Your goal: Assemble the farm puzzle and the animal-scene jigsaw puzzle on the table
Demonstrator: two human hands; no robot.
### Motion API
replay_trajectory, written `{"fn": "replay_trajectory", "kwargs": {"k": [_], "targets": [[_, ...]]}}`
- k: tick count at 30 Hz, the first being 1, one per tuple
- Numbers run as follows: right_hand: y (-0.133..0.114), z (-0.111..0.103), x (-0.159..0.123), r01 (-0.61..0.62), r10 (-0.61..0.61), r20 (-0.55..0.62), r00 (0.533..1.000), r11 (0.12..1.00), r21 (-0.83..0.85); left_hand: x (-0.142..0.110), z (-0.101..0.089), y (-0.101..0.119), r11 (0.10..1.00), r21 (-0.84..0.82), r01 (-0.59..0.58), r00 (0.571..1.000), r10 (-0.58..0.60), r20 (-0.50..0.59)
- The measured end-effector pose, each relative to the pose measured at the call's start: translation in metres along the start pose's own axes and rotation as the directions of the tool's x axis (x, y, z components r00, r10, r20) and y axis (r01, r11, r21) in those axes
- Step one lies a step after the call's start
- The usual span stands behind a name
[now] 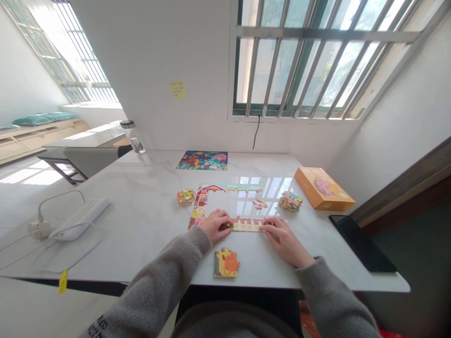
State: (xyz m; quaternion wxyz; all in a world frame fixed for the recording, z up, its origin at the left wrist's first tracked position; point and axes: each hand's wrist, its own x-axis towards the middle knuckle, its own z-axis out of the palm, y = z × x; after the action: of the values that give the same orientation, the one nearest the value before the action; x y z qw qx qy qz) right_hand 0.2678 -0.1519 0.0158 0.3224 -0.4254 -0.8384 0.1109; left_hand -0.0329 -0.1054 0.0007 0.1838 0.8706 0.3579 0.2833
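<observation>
A partly joined jigsaw puzzle lies on the white table, with its top strip, left side and a bottom strip of fence pieces in place. My left hand is closed with bent fingers on the left part of the bottom strip, its fingertips covering a piece. At the strip's right end, my right hand pinches a puzzle piece between thumb and fingers, mostly hidden. One loose piece rests inside the frame. Near the table's front edge sits a small pile of orange and yellow pieces.
Piles of pieces stand left and right of the puzzle. An orange box and a dark tablet-like slab lie at right. Behind are a picture sheet and a bottle. A power strip with cables lies left.
</observation>
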Motion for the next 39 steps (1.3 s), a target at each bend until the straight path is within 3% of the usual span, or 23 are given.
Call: {"fn": "replay_trajectory", "kwargs": {"k": [10,16,22,29,39], "targets": [[-0.005,0.001,-0.001,-0.027,0.027,0.022,0.999,0.999,-0.026,0.0,-0.004,0.005,0.997,0.061,-0.042,0.998,0.04,0.044],[0.01,-0.001,0.003,-0.094,0.093,-0.055,0.994,0.996,-0.006,-0.001,-0.003,0.006,0.996,0.084,0.001,0.999,-0.005,0.045],[0.045,-0.01,0.042,-0.062,0.058,0.08,0.995,0.997,0.054,0.0,-0.005,0.007,0.996,0.088,-0.011,0.999,0.007,0.05],[0.063,0.008,0.087,-0.089,0.091,0.107,0.99,0.996,-0.019,0.0,-0.005,0.006,0.995,0.088,-0.035,0.998,0.03,0.058],[0.075,-0.002,0.07,-0.093,0.095,0.139,0.986,0.995,-0.021,0.0,-0.005,0.005,0.996,0.081,-0.038,0.998,0.034,0.051]]}}
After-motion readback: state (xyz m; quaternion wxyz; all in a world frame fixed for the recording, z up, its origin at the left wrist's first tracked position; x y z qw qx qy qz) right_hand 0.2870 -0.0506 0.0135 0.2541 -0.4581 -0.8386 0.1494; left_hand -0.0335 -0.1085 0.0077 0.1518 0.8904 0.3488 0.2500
